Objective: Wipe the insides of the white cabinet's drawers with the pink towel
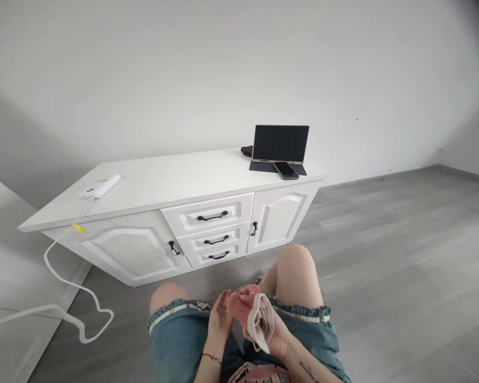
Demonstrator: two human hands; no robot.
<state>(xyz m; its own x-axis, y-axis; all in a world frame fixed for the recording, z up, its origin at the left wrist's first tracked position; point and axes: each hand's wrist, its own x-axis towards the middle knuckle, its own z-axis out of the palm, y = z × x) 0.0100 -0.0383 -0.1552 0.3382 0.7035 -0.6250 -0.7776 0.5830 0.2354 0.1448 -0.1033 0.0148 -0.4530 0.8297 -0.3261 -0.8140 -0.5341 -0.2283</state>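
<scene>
A pinkish-red piece of fabric (242,304) with a cream, folded-over opening is bunched up over my lap; it looks like a sock, though its full shape is hidden by the folds. My right hand (278,336) is wrapped round its cream end from below and behind. At the red end, my left hand (220,318) has its fingers against the left edge and appears to pinch it. More pink and cream fabric (259,373) with dark marks lies in my lap at the bottom of the view.
Ahead stands a white cabinet (171,178) with drawers and doors. On it are a propped tablet (280,143), a phone (286,171), a black item (246,151) and a white device (106,186) with a cable (74,284) hanging down left. Grey floor (403,255) extends right.
</scene>
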